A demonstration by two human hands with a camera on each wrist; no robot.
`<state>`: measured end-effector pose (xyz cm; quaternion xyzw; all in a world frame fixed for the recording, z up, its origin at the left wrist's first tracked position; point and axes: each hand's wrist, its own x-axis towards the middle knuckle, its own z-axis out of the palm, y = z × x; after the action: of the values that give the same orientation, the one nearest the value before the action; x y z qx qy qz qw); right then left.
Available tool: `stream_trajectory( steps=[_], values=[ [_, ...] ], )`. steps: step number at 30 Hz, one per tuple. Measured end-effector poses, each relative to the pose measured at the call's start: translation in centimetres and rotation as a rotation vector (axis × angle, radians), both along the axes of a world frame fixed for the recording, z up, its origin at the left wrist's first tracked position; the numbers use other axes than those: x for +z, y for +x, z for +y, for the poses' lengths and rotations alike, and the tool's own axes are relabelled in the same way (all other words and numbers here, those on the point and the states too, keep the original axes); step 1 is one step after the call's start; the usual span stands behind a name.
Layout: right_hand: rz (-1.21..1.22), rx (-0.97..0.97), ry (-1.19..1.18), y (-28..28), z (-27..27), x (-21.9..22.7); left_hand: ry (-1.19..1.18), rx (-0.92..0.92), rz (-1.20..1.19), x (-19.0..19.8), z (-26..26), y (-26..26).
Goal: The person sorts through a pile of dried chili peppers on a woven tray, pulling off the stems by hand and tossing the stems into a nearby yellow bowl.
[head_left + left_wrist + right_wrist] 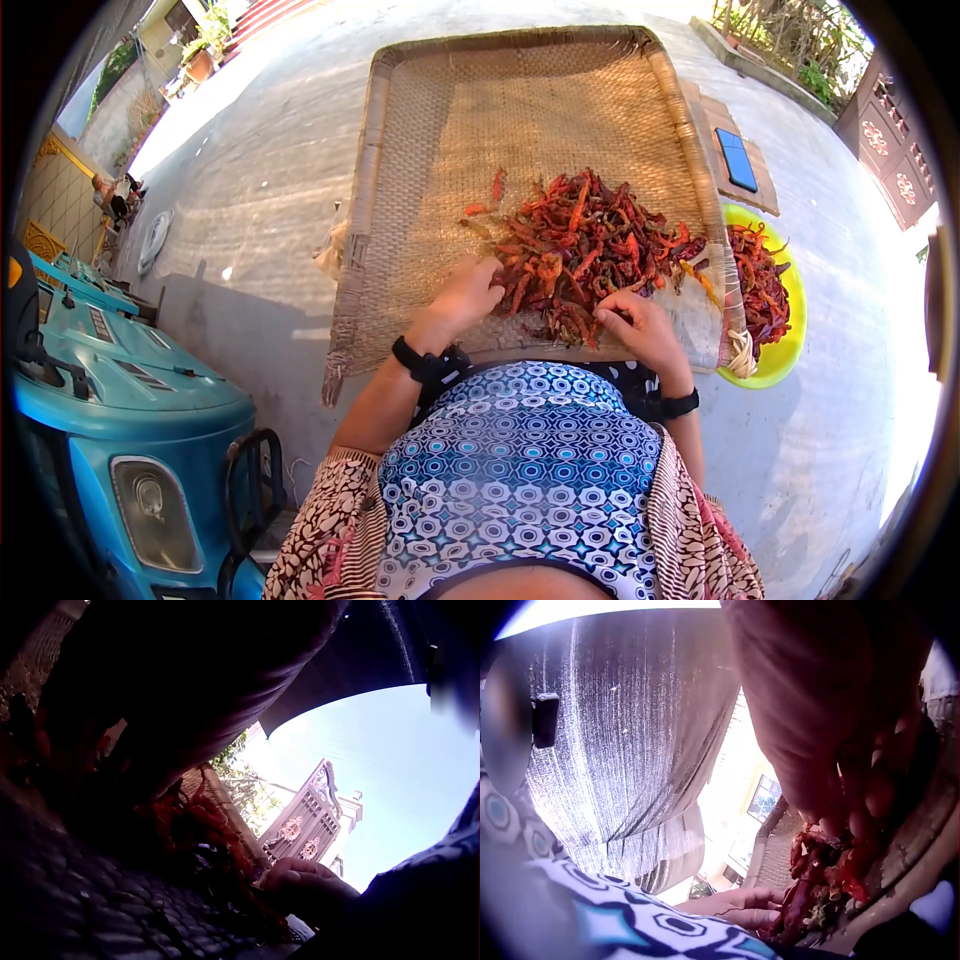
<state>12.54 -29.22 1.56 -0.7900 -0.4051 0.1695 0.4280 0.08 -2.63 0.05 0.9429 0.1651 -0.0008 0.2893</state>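
A heap of dried red chilies (585,235) lies on the near half of a large woven bamboo tray (520,110). My left hand (468,292) is at the heap's left edge, its fingertips against the chilies; in the right wrist view this hand (739,906) has its fingers fairly straight beside a dark red chili (799,900). At the near right edge of the heap, my right hand (645,328) bends its fingers down among the chilies. The left wrist view shows that hand (304,885) with curled fingers right at the chilies; I cannot tell whether it pinches one.
A yellow-green basin (793,300) with more dried chilies stands right of the tray, partly under its rim. Beyond it, a blue phone (736,160) lies on flat cardboard (765,190). A teal vehicle (130,400) stands close on the left. Concrete ground (250,230) surrounds the tray.
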Motion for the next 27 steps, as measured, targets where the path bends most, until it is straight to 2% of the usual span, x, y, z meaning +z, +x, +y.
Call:
stream_trajectory(
  steps=[2, 6, 9, 12, 15, 18, 21, 24, 27],
  values=[
    [0.038, -0.029, 0.059, 0.1, 0.1, -0.5, -0.048, -0.029, -0.01, -1.1, 0.3, 0.4],
    [0.122, -0.092, 0.209, 0.0, 0.1, -0.7, -0.04, 0.009, -0.073, 0.1, -0.4, 0.1],
    [0.229, -0.045, 0.165, 0.4, -1.0, 0.0, 0.119, 0.045, -0.172, 1.2, -0.9, -0.4],
    [0.291, 0.089, -0.015, 0.3, -2.0, 1.1, 0.029, -0.056, 0.058, 3.1, -0.5, -0.3],
    [0.328, 0.233, -0.22, -0.2, -2.0, 2.1, -0.228, -0.277, 0.296, 5.4, -1.3, -0.1],
    [-0.019, 0.27, -0.23, -1.0, -1.5, 0.7, -0.449, -0.569, 0.393, 4.6, -2.2, -0.5],
    [0.054, 0.207, -0.257, -1.2, -0.7, 1.3, -0.441, -0.646, 0.329, 3.0, -3.3, 0.0],
    [0.123, 0.19, -0.288, -1.1, -0.3, 1.7, -0.402, -0.606, 0.207, 2.5, -3.4, 0.2],
    [0.246, 0.17, -0.239, -0.9, 0.0, 1.6, -0.304, -0.599, 0.192, 2.0, -3.1, 0.4]
  ],
)
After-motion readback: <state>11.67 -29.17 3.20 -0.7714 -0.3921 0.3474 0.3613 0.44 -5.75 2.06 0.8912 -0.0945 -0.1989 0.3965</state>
